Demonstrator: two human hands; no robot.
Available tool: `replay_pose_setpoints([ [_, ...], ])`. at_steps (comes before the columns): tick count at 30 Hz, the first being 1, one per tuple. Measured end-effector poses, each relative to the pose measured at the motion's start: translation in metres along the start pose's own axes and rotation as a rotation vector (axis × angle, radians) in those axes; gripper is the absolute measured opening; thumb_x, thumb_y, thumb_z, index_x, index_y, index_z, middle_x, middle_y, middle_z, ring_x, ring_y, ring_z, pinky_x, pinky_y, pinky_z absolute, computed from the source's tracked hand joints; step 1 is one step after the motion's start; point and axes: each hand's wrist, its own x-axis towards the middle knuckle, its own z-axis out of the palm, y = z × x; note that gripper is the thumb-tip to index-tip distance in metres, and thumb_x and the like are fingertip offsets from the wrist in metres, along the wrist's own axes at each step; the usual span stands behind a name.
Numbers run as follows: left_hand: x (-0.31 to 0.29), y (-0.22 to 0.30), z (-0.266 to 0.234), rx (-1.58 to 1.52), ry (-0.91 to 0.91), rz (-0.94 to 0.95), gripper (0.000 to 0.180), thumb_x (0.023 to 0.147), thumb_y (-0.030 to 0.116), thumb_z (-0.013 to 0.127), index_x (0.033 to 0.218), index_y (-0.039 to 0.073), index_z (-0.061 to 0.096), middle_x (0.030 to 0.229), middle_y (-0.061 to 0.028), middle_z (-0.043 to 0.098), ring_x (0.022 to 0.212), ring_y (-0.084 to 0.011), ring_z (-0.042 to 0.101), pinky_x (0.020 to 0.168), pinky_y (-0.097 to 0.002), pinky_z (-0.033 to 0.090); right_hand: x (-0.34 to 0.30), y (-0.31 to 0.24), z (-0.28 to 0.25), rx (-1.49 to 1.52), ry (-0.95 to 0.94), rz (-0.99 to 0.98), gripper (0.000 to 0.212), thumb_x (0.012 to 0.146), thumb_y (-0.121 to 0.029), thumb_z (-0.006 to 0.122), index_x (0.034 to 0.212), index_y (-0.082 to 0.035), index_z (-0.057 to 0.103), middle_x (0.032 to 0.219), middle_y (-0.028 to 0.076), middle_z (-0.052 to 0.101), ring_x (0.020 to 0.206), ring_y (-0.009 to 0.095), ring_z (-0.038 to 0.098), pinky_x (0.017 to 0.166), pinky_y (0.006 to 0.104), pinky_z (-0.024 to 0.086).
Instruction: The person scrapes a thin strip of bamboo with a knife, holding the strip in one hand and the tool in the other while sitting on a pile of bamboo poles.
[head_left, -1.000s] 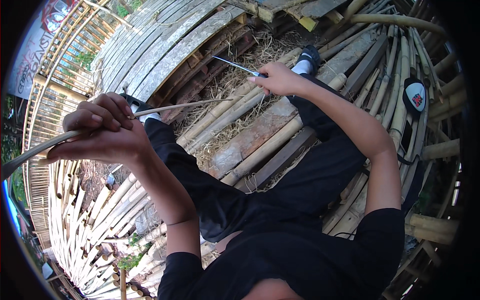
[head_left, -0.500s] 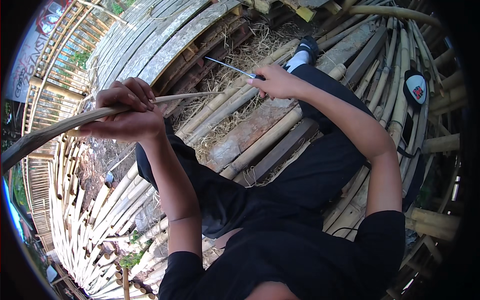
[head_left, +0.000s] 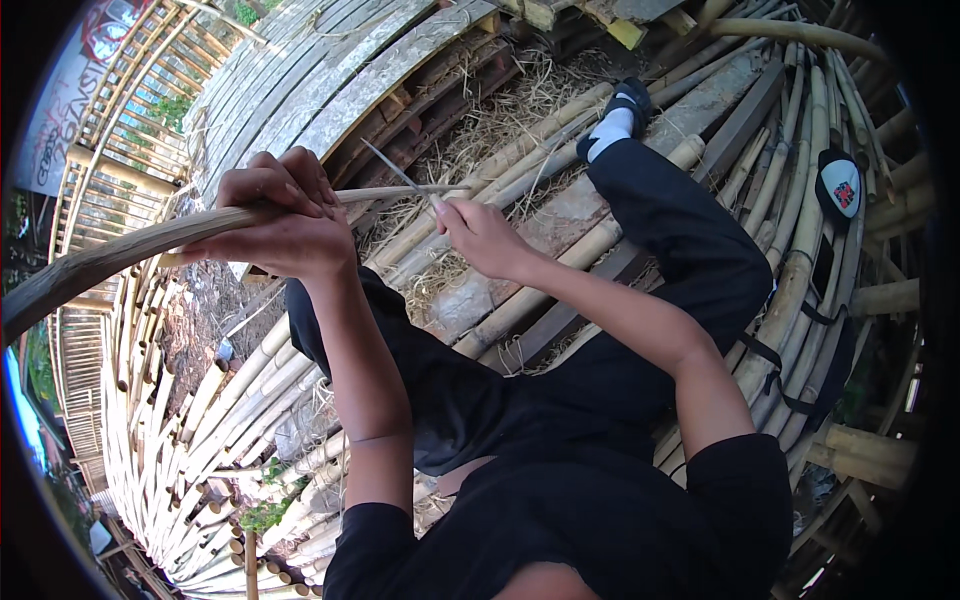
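A long wooden stick [head_left: 130, 252], thick and grey-brown at the left, narrows to a pale thin tip past my left hand [head_left: 285, 215]. That hand is closed around the stick, palm up, with the fingers curled over it. My right hand [head_left: 483, 238] is closed on the handle of a knife [head_left: 394, 168] with a long, narrow blade. The blade points up and to the left, crossing the stick's thin end near its tip. Whether the edge touches the wood I cannot tell. Most of the knife's handle is hidden in my fingers.
My legs are bent over laid bamboo poles [head_left: 560, 262]. Ahead is a slatted wooden platform [head_left: 330, 75], with straw shavings [head_left: 530, 95] beside it. A white-and-black cap-like item [head_left: 840, 188] lies on poles at the right. Cut bamboo ends [head_left: 140, 370] and a bamboo fence [head_left: 120, 170] stand left.
My right hand has moved left and toward me with the knife, bringing the blade across the stick's thin end. My left hand and the stick have shifted slightly right.
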Motion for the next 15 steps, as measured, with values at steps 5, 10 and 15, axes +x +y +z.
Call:
replay_pose_setpoints([
  [5, 0.001, 0.002, 0.006, 0.039, 0.059, 0.036, 0.08, 0.075, 0.081, 0.012, 0.05, 0.01, 0.04, 0.04, 0.0014, 0.022, 0.03, -0.0085, 0.017, 0.03, -0.0215, 0.016, 0.0, 0.014, 0.045, 0.218, 0.183, -0.079, 0.039, 0.097, -0.033, 0.038, 0.079, 0.0, 0.05, 0.053, 0.007, 0.045, 0.05, 0.016, 0.047, 0.052, 0.0337, 0.04],
  [10, -0.002, 0.004, 0.011, 0.041, 0.032, 0.028, 0.078, 0.077, 0.08, 0.012, 0.052, 0.011, 0.039, 0.04, 0.0013, 0.023, 0.031, -0.007, 0.016, 0.032, -0.0202, 0.014, 0.005, 0.057, 0.045, 0.199, 0.117, 0.122, 0.045, 0.097, -0.035, 0.034, 0.076, 0.003, 0.048, 0.056, 0.02, 0.047, 0.057, 0.039, 0.05, 0.056, 0.0437, 0.038],
  [15, -0.005, 0.003, 0.019, 0.057, -0.025, 0.028, 0.077, 0.078, 0.079, 0.012, 0.053, 0.011, 0.038, 0.04, 0.0013, 0.023, 0.032, -0.0067, 0.016, 0.033, -0.0207, 0.012, -0.005, 0.016, 0.036, 0.268, 0.104, -0.062, 0.039, 0.098, -0.03, 0.037, 0.077, 0.001, 0.047, 0.054, 0.008, 0.039, 0.05, 0.015, 0.035, 0.05, 0.0333, 0.034],
])
